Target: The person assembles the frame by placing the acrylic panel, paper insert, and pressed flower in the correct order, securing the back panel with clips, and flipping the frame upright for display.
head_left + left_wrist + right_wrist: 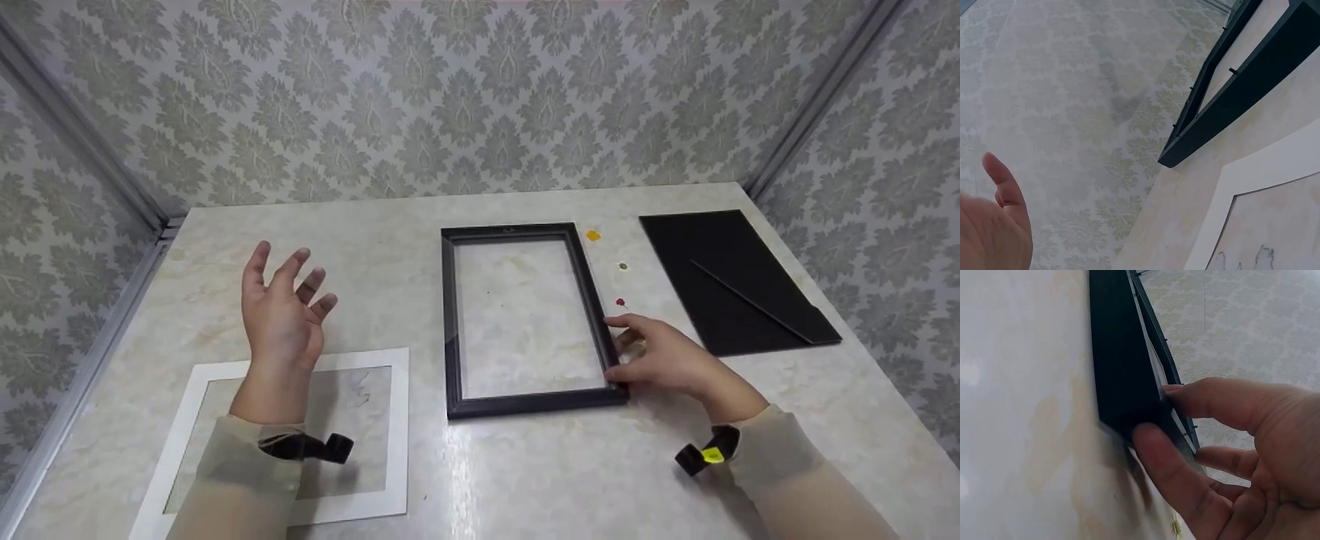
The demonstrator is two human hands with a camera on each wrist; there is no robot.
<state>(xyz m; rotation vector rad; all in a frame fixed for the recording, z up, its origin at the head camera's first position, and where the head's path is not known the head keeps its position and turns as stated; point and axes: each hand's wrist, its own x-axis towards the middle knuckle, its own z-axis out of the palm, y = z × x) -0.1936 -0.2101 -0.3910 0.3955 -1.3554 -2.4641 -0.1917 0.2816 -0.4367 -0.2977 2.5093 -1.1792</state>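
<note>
A black picture frame (451, 322) lies at the middle of the table, its inside showing the tabletop. My right hand (660, 356) holds its right side by the lower right corner. In the right wrist view the thumb and fingertips (1154, 447) grip the frame (1120, 349) at a corner. Small tabs stick out along the frame's edge (1252, 79) in the left wrist view. My left hand (283, 315) is raised with fingers spread and loosely bent, holding nothing. Beneath the left forearm lies a white mat board (399, 435), partly hidden, with thin sketch lines (363, 390) in its window.
Right of the frame sit a yellow flower-like piece (593, 235), a small pale one (622, 266) and a red one (620, 302). A black backing board (720, 300) with a slanted stand leg (754, 301) lies at the right. Patterned walls (465, 97) enclose the table's back and sides.
</note>
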